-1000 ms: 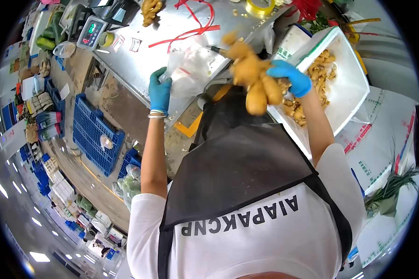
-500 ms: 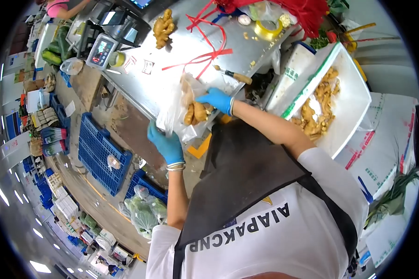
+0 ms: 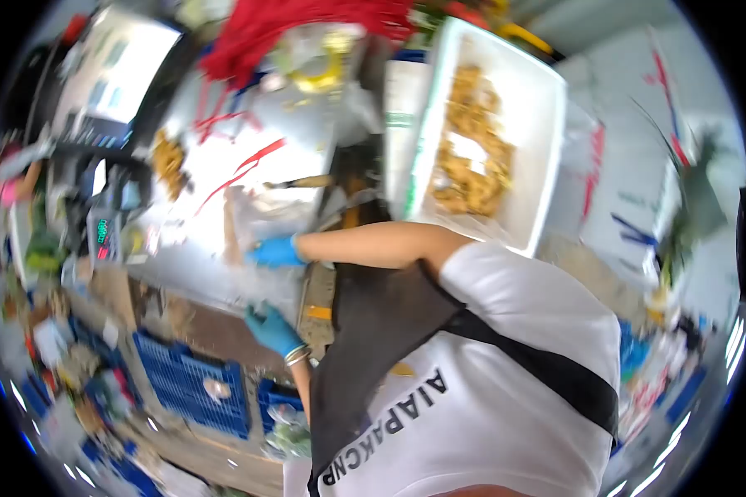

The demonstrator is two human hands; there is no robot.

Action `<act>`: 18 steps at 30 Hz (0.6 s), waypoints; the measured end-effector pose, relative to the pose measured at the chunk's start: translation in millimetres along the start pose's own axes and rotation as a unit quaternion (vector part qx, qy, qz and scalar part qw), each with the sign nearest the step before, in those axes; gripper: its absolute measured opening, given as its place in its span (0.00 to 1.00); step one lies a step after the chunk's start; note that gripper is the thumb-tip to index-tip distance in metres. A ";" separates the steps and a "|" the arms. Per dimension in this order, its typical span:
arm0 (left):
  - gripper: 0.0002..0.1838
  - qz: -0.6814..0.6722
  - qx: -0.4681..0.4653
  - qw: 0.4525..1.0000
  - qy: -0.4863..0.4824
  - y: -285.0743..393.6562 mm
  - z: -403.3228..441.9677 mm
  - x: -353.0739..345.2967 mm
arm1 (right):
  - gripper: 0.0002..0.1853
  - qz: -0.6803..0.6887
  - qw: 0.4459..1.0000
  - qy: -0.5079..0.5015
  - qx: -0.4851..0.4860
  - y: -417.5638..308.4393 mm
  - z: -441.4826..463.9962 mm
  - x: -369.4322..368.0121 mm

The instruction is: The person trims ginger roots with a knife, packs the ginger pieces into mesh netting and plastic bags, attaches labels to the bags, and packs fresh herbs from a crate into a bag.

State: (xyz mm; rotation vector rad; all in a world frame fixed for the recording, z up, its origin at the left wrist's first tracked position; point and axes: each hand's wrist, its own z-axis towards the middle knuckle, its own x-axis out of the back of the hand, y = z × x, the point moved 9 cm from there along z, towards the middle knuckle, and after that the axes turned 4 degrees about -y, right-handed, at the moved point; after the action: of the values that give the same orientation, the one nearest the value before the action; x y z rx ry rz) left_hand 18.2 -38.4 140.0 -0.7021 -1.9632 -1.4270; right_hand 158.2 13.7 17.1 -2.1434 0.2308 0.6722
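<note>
My left hand (image 3: 273, 330), in a blue glove, is at the front edge of the metal table, with thumb and fingers apart beside a blurred clear plastic bag (image 3: 269, 277). My right hand (image 3: 275, 252), gloved too, reaches to the bag from the right; its fingertips are smeared and partly hidden by the plastic. Brownish contents show faintly inside the bag. A ginger root (image 3: 169, 164) lies on the table farther back. Behind the bag are a red ribbon (image 3: 244, 172) and a tool with a wooden handle (image 3: 307, 181).
A white foam box (image 3: 544, 157) holding ginger pieces (image 3: 472, 141) stands right of the table. At the left are a scale (image 3: 104, 236) and a bright screen (image 3: 118, 70). Red netting (image 3: 298, 18) and yellow tape (image 3: 319, 80) lie at the back. A blue pallet (image 3: 191, 383) is on the floor.
My right hand has carried ginger from the foam box side to the bag. The view has turned and shifted to the right, and both hands now sit close together at the bag.
</note>
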 end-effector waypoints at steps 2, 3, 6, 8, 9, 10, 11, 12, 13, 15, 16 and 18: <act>0.24 0.065 0.008 0.998 0.009 8.4 7.7 5.6 | 0.25 -0.040 0.995 -0.090 0.023 -26.1 -57.2 -3.5; 0.25 -0.029 -0.001 0.999 0.014 -19.6 21.5 2.0 | 0.26 -0.071 0.986 -0.145 0.033 -36.0 -88.4 -2.2; 0.24 -0.183 0.062 0.981 -0.018 -6.9 16.4 -2.3 | 0.22 -0.049 0.980 -0.181 0.072 -101.9 -224.8 63.5; 0.22 -0.203 0.076 0.976 -0.021 6.0 8.2 -5.0 | 0.20 -0.058 0.993 -0.050 0.091 -121.9 -295.6 156.3; 0.22 -0.212 0.082 0.973 -0.032 3.6 8.2 -11.1 | 0.18 -0.143 0.967 0.122 0.171 -132.7 -331.3 214.8; 0.22 -0.222 0.088 0.970 -0.040 -5.9 11.7 -15.2 | 0.17 -0.033 0.948 0.278 0.152 -105.5 -357.7 292.8; 0.21 -0.230 0.094 0.967 -0.047 -16.3 14.4 -18.1 | 0.15 0.054 0.921 0.342 0.179 -72.4 -374.7 375.4; 0.21 -0.249 0.095 0.962 -0.055 -24.7 15.4 -21.4 | 0.16 0.126 0.859 0.450 0.211 -61.1 -410.3 411.3; 0.21 -0.243 0.107 0.962 -0.059 -21.3 10.2 -24.7 | 0.18 0.014 0.827 0.541 0.154 -53.9 -430.3 445.7; 0.21 -0.228 0.128 0.963 -0.066 -11.2 -0.2 -29.2 | 0.21 -0.226 0.737 0.633 0.071 -53.8 -442.3 505.7; 0.21 -0.231 0.138 0.960 -0.081 -13.6 0.6 -31.9 | 0.22 -0.349 0.686 0.637 0.046 -58.5 -437.4 528.5; 0.22 -0.234 0.161 0.953 -0.108 -26.1 4.7 -28.9 | 0.26 -0.544 0.586 0.599 -0.037 -68.8 -417.9 557.4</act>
State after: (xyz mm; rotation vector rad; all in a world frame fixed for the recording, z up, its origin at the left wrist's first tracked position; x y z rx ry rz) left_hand 18.3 -43.1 101.1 -0.2586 -2.5846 -1.2704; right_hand 812.0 -231.3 -32.8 -1.9297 -0.4393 -1.5471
